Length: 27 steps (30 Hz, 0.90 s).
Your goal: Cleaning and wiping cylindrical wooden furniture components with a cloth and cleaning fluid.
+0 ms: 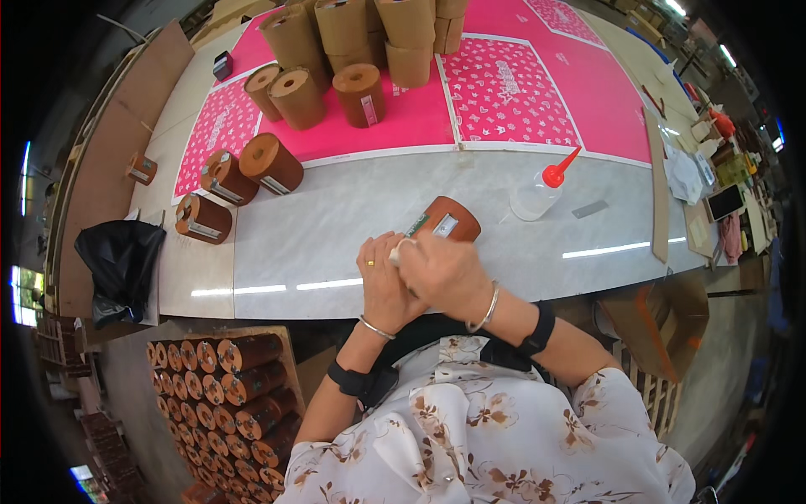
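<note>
My left hand (pixel 386 286) and my right hand (pixel 445 270) meet close together over the near edge of the grey table. Both have their fingers curled, and a small whitish piece (pixel 397 254) shows at the right hand's fingers. What the left fingers hold, if anything, is hidden. Right behind the hands lies a reddish-brown cylinder (pixel 464 217), tilted, with a silver plate and a green strip on its side. My fingers cover its near end, so I cannot tell whether they touch it. To its right stands a clear squeeze bottle (pixel 537 200) with a red nozzle.
Several brown cylinders (pixel 270 164) stand at the left, beside a black bag (pixel 117 260). Cardboard-coloured cylinders (pixel 336 25) are stacked at the back on pink printed sheets (pixel 512 88). A metal strip (pixel 590 208) lies right of the bottle. More cylinders (pixel 252 353) fill a pallet below left.
</note>
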Tool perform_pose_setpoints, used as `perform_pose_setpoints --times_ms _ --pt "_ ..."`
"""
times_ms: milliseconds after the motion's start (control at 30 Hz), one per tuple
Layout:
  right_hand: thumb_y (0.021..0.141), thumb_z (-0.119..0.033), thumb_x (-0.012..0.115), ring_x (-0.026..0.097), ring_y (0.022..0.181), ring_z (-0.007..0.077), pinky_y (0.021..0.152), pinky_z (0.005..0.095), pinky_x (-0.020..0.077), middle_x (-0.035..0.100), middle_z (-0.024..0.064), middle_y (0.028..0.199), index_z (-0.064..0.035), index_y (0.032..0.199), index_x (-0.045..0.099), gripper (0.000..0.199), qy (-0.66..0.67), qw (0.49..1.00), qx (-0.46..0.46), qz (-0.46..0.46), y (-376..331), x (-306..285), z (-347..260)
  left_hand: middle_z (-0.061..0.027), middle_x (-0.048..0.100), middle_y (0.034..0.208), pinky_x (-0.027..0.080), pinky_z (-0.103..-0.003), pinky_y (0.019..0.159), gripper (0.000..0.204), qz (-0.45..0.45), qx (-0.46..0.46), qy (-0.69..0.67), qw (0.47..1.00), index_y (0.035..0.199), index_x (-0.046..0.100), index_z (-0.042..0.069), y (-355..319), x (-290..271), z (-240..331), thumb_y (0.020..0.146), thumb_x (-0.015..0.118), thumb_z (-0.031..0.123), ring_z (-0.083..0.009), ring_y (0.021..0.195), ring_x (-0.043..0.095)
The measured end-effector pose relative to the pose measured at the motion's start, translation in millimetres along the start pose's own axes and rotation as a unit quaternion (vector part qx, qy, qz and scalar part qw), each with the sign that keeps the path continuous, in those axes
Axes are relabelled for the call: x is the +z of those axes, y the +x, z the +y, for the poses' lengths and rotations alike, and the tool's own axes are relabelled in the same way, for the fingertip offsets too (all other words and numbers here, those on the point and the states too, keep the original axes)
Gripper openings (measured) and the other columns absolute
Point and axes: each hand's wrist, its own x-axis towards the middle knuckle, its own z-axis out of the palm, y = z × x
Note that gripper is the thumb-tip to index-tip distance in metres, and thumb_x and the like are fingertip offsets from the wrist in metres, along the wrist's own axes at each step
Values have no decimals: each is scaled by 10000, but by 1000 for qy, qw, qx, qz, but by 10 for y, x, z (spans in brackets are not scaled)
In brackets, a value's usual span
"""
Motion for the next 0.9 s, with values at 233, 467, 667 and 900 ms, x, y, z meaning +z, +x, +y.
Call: perform_pose_setpoints --times_ms 233,467,667,900 --pt "860 -231 627 570 510 263 444 347 469 520 85 673 -85 785 531 190 -146 983 112 0 -42 -136 867 -181 470 1272 250 -523 1067 939 -79 -49 -13 996 1298 405 3 26 -198 123 551 858 347 -378 1216 418" --pt "762 -142 656 572 653 234 484 338 459 552 55 724 -98 818 568 113 -158 987 -24 24 21 -299 564 -200 486 1251 211 -526 1077 905 -84 -127 -96 984 1266 451 -5 -88 -51 171 589 824 466 -360 1246 401" --pt "704 -146 685 557 642 193 443 312 436 508 34 709 -113 758 556 144 -148 987 21 -59 -83 -170 374 -204 491 1207 231 -545 1060 919 -102 -62 -44 992 1267 413 -15 -126 56 183 574 820 431 -368 1188 436" --pt "840 -208 638 570 527 241 440 330 461 498 74 680 -96 758 526 179 -152 984 87 -19 -15 -270 521 -164 480 1180 294 -496 1002 934 -58 -88 -105 989 1273 396 10 -61 -9 336 540 859 356 -378 1093 439"
